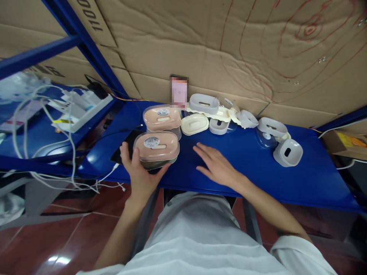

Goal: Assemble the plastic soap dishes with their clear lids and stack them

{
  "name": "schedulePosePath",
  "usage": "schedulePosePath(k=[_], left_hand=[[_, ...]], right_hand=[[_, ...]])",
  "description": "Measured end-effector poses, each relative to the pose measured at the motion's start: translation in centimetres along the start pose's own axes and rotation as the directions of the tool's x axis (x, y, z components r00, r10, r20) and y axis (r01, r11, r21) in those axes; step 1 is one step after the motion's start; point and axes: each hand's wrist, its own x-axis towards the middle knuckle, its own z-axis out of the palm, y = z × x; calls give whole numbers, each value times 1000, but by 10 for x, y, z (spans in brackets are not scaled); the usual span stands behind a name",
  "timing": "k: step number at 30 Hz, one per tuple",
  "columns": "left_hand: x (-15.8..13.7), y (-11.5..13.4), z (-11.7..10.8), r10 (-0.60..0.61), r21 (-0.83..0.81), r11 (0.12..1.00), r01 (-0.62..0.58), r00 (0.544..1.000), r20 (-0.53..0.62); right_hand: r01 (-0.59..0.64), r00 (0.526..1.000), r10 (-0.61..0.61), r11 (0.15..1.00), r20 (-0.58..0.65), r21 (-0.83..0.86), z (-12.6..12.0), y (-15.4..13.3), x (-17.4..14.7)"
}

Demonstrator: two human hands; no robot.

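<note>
Head view: peach box (157, 141) at the left hand (140, 178)

The peach box lies left on the table (186, 168), its long axis running left to right. The left hand, the nearer one, spreads wide at its near left, fingers by the left end, thumb by the near edge; whether it grips, I cannot tell. The right hand (216, 165), loosely extended and holding nothing, is apart to the right. Just beyond is the far box (162, 114).
</note>
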Motion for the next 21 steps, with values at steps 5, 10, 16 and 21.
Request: schedulePosePath(k=[5,10,16,21], left_hand=[[-16,44,-1,362,-68,927,-368,928,-90],[11,85,32,478,-298,865,-403,843,248],[64,111,102,182,-51,980,-192,761,623],[77,111,128,158,15,973,-228,717,678]], right_hand=[[-243,959,194,939,-209,-242,-19,76,9],[-241,965,193,921,-178,-307,-21,96,-1],[-152,979,109,952,-170,-265,-32,92,-26],[-234,960,170,923,-224,-304,-33,108,-40]])
